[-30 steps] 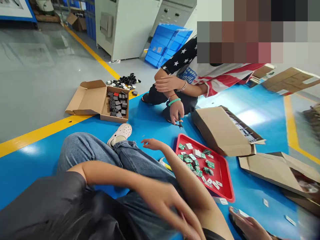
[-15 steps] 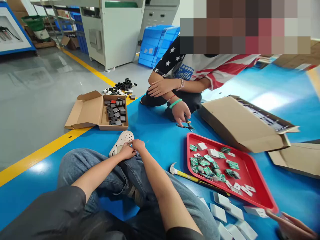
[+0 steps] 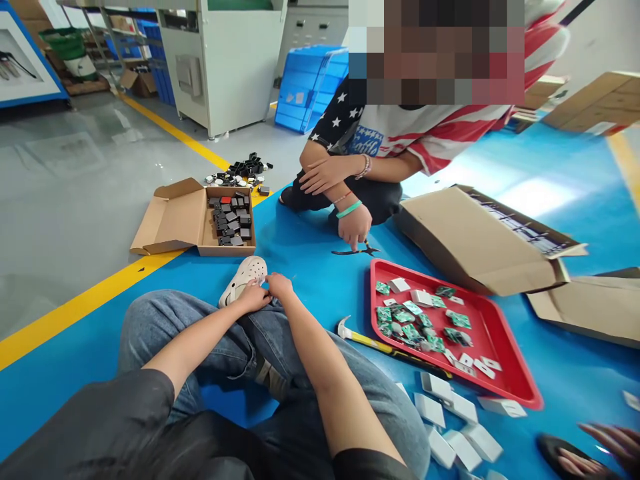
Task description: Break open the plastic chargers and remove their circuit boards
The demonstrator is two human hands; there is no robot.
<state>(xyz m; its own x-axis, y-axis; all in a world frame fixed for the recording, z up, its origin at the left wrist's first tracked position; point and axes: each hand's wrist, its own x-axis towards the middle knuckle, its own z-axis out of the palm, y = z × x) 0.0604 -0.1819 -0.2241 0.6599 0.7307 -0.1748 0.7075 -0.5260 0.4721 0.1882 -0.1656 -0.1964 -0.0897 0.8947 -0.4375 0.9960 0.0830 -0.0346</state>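
Observation:
My left hand (image 3: 255,296) and my right hand (image 3: 279,285) come together just beside a beige clog (image 3: 245,279) on my foot. Fingers on both hands are curled in, the fingertips nearly meeting; whatever they pinch, if anything, is too small to make out. Below them is the leg of my blue jeans (image 3: 277,343). To the right of my knee lies a hammer (image 3: 367,340) with a yellow and black handle, alongside a red tray (image 3: 517,357). Green circuit boards (image 3: 410,332) and white plastic pieces (image 3: 485,367) are spread over the tray.
Ahead, a co-worker's hand (image 3: 355,228) reaches down to pliers (image 3: 369,251) on the blue floor. An open carton (image 3: 170,217) contains black blocks. White cases (image 3: 463,450) lie at lower right, near another person's blurred hand (image 3: 615,440). A larger carton (image 3: 480,247) stands behind the tray.
The co-worker's hand has lowered the pliers to the floor. The other person's hand at lower right has drawn back from the white case. My hands stay by the clog.

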